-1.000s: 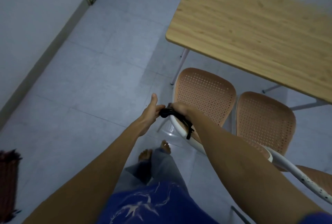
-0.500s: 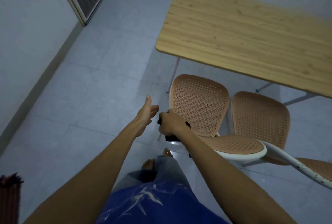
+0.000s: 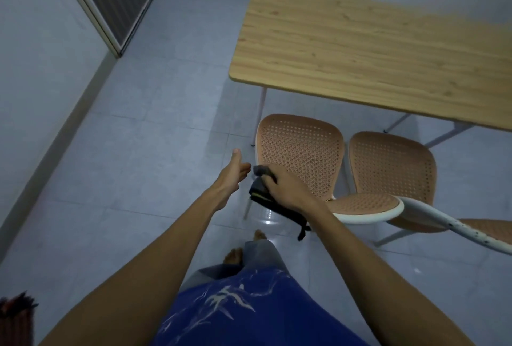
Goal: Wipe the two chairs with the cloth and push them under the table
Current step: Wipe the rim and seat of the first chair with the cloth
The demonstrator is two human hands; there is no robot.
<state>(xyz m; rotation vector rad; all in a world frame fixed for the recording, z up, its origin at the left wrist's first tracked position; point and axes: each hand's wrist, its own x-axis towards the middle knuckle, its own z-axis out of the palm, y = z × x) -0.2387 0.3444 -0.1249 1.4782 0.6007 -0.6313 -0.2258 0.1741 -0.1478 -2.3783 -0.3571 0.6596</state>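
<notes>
Pale tiled floor [image 3: 144,151] | right hand [image 3: 286,191] grips dark folded cloth [image 3: 259,196] mid-frame, at left edge of tan perforated chair [image 3: 302,149] | left hand [image 3: 231,176] fingers straight, empty

Table [image 3: 360,54]: pale wood-grain top, matt, smooth; legs [image 3: 261,107] thin metal, light paint.
L chair [image 3: 300,151], R chair [image 3: 390,165]: tan perforated plastic, smooth white rims.
White bar [image 3: 454,228]: dark specks on finish.
Cloth [image 3: 260,193]: dark soft fabric, matt.
Floor [image 3: 155,151]: grey tiles, semi-gloss, light glint.
Wall [image 3: 41,82]: matt paint.
Shirt [image 3: 249,312]: blue fabric w/ white print.
</notes>
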